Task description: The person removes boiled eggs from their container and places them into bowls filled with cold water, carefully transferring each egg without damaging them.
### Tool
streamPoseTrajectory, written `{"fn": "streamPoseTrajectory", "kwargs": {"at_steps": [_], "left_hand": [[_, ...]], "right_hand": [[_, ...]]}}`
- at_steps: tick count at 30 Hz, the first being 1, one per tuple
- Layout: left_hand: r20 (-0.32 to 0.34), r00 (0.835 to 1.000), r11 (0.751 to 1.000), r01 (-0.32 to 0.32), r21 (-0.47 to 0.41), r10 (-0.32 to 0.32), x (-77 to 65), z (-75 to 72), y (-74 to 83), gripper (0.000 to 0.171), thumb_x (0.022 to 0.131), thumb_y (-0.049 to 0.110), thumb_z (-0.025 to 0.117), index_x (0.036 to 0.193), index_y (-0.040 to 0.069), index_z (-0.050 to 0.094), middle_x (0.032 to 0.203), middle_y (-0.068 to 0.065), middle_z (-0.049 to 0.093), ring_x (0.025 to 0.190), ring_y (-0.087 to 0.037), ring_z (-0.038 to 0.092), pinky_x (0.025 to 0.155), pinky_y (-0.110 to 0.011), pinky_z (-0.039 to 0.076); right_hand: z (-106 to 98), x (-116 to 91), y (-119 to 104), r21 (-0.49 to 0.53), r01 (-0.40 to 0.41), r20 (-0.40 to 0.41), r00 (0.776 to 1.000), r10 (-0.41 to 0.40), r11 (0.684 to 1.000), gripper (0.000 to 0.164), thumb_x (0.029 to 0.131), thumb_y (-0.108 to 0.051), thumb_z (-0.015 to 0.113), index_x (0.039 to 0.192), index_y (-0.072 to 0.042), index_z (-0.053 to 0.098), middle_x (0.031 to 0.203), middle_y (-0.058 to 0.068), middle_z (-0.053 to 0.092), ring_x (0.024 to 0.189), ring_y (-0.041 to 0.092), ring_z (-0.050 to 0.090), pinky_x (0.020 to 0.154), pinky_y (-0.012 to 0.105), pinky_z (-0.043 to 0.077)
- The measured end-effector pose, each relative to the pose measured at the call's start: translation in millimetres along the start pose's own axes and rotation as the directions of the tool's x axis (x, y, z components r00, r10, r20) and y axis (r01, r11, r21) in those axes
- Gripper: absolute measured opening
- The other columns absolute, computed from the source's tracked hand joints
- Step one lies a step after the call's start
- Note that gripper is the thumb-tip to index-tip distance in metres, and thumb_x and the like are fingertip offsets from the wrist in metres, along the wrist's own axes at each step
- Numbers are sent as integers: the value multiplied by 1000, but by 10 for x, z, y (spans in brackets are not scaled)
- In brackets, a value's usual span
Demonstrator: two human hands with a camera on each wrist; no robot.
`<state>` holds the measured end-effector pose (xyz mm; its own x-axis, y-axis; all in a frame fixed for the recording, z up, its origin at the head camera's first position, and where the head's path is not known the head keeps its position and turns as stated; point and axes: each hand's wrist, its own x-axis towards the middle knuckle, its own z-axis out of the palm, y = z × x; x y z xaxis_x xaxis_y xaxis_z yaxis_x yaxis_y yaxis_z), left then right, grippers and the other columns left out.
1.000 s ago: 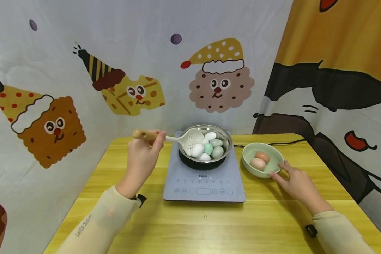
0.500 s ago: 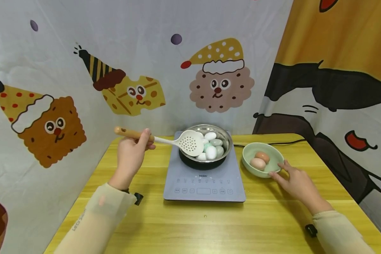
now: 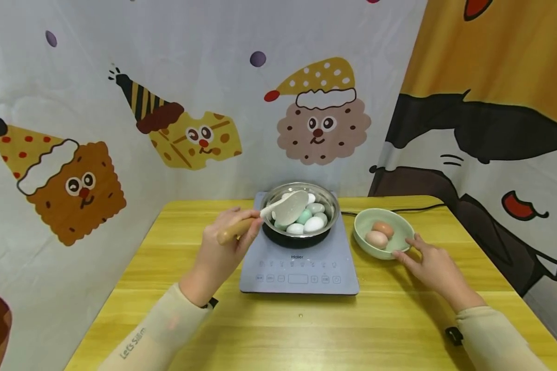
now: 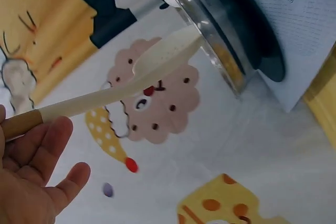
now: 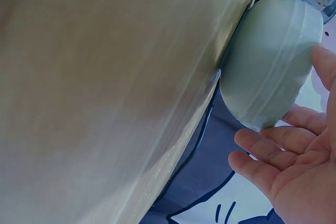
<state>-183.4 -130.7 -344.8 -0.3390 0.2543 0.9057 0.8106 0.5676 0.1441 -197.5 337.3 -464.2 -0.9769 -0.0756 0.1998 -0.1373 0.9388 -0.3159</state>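
Note:
My left hand (image 3: 225,242) grips the wooden handle of a pale slotted spoon (image 3: 292,208). The spoon's tilted head is over the steel pan (image 3: 329,197), hiding some eggs at its left side. White, grey and green eggs, such as the white egg (image 3: 313,224), fill much of the pan. In the left wrist view the spoon (image 4: 105,100) slants up to the pan rim. My right hand (image 3: 438,270) touches the pale green bowl (image 3: 403,232) at its near right edge, fingers spread. A brown egg (image 3: 382,229) and a pinkish egg (image 3: 376,239) lie in the bowl.
The pan stands on a flat induction cooker (image 3: 299,273) with a touch panel. Its black cord (image 3: 420,208) runs behind the bowl to the right. A cartoon-printed curtain (image 3: 204,56) hangs right behind the yellow wooden table (image 3: 301,340).
The white egg by the spoon has rolled right among the others. My left hand went left, then came back right, turning the spoon over the eggs. The right hand and bowl stayed still.

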Motion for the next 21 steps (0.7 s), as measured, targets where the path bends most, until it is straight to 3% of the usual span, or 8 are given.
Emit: {"fn": "streamPoseTrajectory", "kwargs": {"at_steps": [3, 5, 10, 13, 15, 18, 21], "left_hand": [[27, 996, 996, -83, 38, 82, 5, 16, 97, 22, 97, 21, 66, 89, 2, 75, 92, -8, 76, 83, -23, 72, 91, -50, 57], [58, 993, 994, -101, 47, 98, 23, 24, 143, 23, 97, 22, 65, 91, 3, 75, 94, -7, 76, 84, -22, 72, 92, -51, 57], [98, 991, 996, -89, -23, 90, 134, 61, 141, 24, 99, 22, 63, 90, 4, 75, 95, -6, 75, 80, -19, 71, 93, -49, 57], [96, 992, 994, -70, -79, 77, 202, 90, 99, 14, 94, 15, 68, 89, 3, 75, 93, -7, 75, 74, -17, 67, 81, -38, 60], [112, 993, 995, -27, -100, 39, 254, 113, 68, 9, 92, 12, 71, 89, 4, 75, 93, -6, 75, 71, -14, 64, 71, -28, 58], [165, 984, 986, 96, -135, -73, 337, 161, -2, 8, 93, 12, 70, 89, 7, 75, 94, -4, 75, 62, -8, 56, 55, -18, 47], [214, 948, 946, 275, -170, -237, 415, 210, -99, 15, 96, 20, 67, 93, 8, 76, 88, -3, 74, 55, -8, 49, 49, -20, 41]], "right_hand": [[19, 1, 3, 2, -1, 7, 1000, 1, 1000, 79, 94, -59, 58, 137, 7, 52, 142, 40, 41, 115, 61, 50, 89, 69, 46], [22, -2, 6, 6, 0, 4, 1000, 0, 1000, 79, 94, -58, 59, 137, 7, 53, 142, 40, 41, 115, 61, 51, 89, 69, 46], [17, -7, 6, 10, -3, -1, 1000, 3, 1000, 78, 93, -58, 59, 136, 7, 53, 141, 40, 41, 114, 61, 51, 88, 69, 46], [21, -8, 12, 13, -2, 2, 1000, 2, 1000, 78, 94, -58, 59, 136, 7, 53, 141, 40, 41, 115, 62, 50, 89, 69, 46], [24, -6, 17, 15, 0, -5, 1000, 0, 1000, 78, 94, -58, 59, 136, 7, 53, 141, 40, 41, 115, 61, 51, 89, 70, 46], [22, 2, 24, 21, 0, -6, 1000, 0, 1000, 78, 94, -58, 58, 137, 8, 53, 142, 41, 40, 116, 61, 50, 89, 70, 45], [14, 8, 30, 19, -2, -7, 1000, 2, 1000, 79, 94, -58, 58, 137, 8, 53, 142, 40, 41, 116, 61, 50, 89, 70, 45]]}}
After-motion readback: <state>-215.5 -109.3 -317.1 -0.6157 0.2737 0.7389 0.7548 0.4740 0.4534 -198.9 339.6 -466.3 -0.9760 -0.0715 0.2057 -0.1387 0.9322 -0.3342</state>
